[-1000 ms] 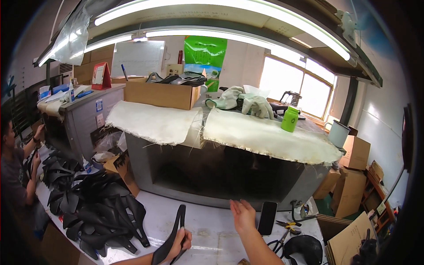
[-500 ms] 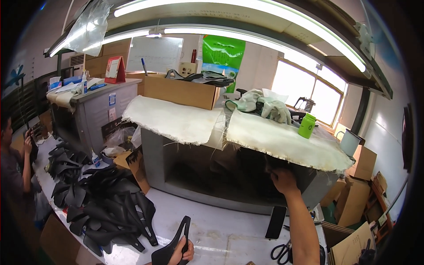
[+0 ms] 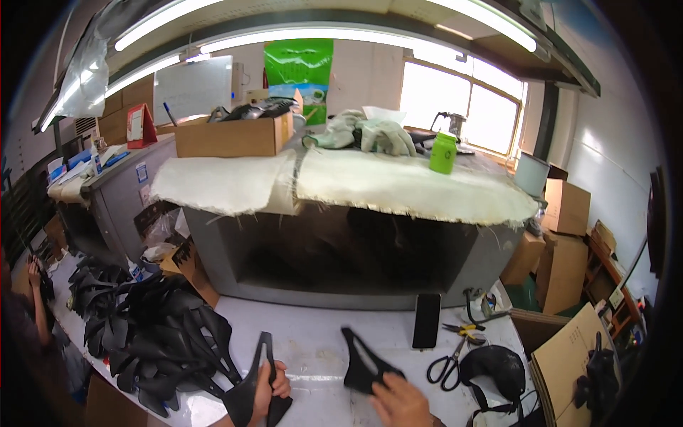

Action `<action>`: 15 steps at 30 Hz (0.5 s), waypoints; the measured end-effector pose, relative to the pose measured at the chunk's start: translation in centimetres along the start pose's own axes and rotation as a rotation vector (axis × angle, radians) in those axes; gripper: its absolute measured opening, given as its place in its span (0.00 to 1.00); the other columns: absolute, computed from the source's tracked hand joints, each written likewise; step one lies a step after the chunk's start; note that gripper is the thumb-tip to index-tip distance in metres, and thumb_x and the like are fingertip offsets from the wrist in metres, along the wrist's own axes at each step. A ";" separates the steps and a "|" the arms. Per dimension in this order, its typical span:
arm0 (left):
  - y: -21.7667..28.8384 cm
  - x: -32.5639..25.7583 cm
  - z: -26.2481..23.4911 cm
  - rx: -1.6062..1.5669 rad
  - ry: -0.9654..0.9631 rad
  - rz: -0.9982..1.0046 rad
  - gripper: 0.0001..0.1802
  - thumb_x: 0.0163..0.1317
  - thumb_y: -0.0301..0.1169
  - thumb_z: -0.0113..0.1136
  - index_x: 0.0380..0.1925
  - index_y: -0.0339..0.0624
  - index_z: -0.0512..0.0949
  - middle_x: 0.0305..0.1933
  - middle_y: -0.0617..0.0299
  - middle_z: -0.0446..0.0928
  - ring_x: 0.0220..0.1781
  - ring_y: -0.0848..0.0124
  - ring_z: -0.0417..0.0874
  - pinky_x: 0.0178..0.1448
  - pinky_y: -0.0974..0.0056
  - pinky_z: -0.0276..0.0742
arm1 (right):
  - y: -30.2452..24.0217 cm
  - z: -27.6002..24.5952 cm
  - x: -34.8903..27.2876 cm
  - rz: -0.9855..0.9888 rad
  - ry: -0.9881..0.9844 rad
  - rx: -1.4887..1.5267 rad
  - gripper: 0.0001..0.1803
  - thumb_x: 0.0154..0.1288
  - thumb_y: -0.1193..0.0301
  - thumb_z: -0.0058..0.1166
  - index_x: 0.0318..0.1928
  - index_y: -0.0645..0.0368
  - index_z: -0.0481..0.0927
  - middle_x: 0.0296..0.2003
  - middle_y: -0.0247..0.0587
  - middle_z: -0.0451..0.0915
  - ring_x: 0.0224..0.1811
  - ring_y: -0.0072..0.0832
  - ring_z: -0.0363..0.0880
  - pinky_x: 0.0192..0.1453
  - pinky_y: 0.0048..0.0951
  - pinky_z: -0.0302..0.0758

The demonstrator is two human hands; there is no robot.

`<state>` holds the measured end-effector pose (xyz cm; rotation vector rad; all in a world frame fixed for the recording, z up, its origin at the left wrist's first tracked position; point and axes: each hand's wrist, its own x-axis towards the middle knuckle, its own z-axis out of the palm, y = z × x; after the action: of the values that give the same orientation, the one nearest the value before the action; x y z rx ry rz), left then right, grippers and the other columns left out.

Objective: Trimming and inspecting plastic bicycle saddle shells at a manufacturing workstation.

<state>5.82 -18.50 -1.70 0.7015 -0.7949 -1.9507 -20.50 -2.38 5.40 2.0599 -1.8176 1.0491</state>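
Observation:
My left hand (image 3: pixel 273 384) is closed around a black saddle-shaped shell (image 3: pixel 243 400), whose narrow slotted end points up. To its right, above the white table, my right hand (image 3: pixel 401 403) grips a second black saddle-shaped shell (image 3: pixel 360 370) by its wide end; a long slot runs through it. The right hand is slightly blurred. A big heap of similar black shells (image 3: pixel 160 338) lies left of my hands. Beyond the table's middle stands a grey metal cabinet (image 3: pixel 284 293) with a dark open front; what is inside is hard to make out.
On the right lie a phone (image 3: pixel 426 322), pliers (image 3: pixel 464 331), black-handled scissors (image 3: pixel 444 373) and a black strapped item (image 3: pixel 494 373). White cloth (image 3: pixel 420 186) covers the cabinet top, bearing gloves (image 3: pixel 384 136), a green jar (image 3: pixel 442 153) and a cardboard box (image 3: pixel 226 138). Another person (image 3: pixel 32 313) is at far left.
My right hand has come out of the cabinet's dark opening and back toward me, now with a black shell in it. My left hand still holds its shell. The view has shifted to the right.

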 end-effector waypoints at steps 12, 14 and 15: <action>-0.6 -8.0 8.3 -0.127 -0.228 -0.099 0.27 0.83 0.53 0.33 0.34 0.44 0.68 0.17 0.69 0.58 0.16 0.76 0.58 0.27 0.65 0.61 | -3.7 -1.9 -5.5 -0.003 -0.415 0.220 0.31 0.63 0.54 0.65 0.60 0.62 0.81 0.66 0.58 0.74 0.69 0.56 0.70 0.72 0.54 0.67; -1.2 -10.2 9.8 0.045 -0.176 -0.038 0.27 0.83 0.51 0.32 0.41 0.39 0.72 0.19 0.64 0.64 0.17 0.73 0.63 0.29 0.63 0.65 | -3.0 -1.0 -6.0 -0.100 -0.461 0.227 0.32 0.64 0.53 0.64 0.62 0.61 0.80 0.67 0.58 0.73 0.70 0.56 0.68 0.74 0.54 0.64; -1.1 -11.2 11.0 0.200 -0.142 -0.017 0.28 0.84 0.51 0.32 0.44 0.37 0.72 0.20 0.62 0.66 0.17 0.73 0.64 0.29 0.64 0.66 | -3.1 -1.1 -6.7 -0.070 -0.491 0.268 0.32 0.64 0.53 0.64 0.62 0.62 0.80 0.67 0.58 0.72 0.71 0.57 0.67 0.75 0.55 0.63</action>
<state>2.22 -5.38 6.21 0.6941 -1.0851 -1.9703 -17.99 4.17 2.99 2.7156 -1.8710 0.8583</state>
